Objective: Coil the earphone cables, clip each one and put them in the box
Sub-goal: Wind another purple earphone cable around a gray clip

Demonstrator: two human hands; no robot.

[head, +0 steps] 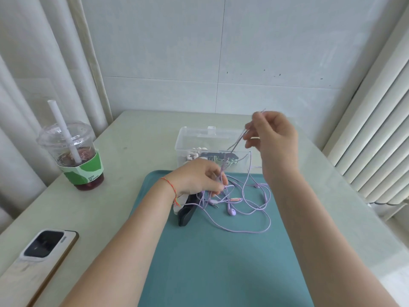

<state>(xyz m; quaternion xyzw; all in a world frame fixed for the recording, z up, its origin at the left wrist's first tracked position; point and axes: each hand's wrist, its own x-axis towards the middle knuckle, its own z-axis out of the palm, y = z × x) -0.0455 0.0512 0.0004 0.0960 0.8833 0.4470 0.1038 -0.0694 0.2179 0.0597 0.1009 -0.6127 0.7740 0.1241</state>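
Phone [37, 260] cropped (box [194, 138] contents unclear).

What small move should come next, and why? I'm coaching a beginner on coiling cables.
Probably draw the right hand back toward the left hand to lay a first loop: both pinch the thin lilac earphone cable, stretched between them, while the rest sprawls uncoiled on the teal mat.

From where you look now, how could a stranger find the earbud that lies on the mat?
Start at the teal mat in the middle of the table, in front of the clear box. Among the loose lilac cable lies one lilac earbud, just below the small pink inline remote. It is rounded, unlike the thin metal plug to its left.
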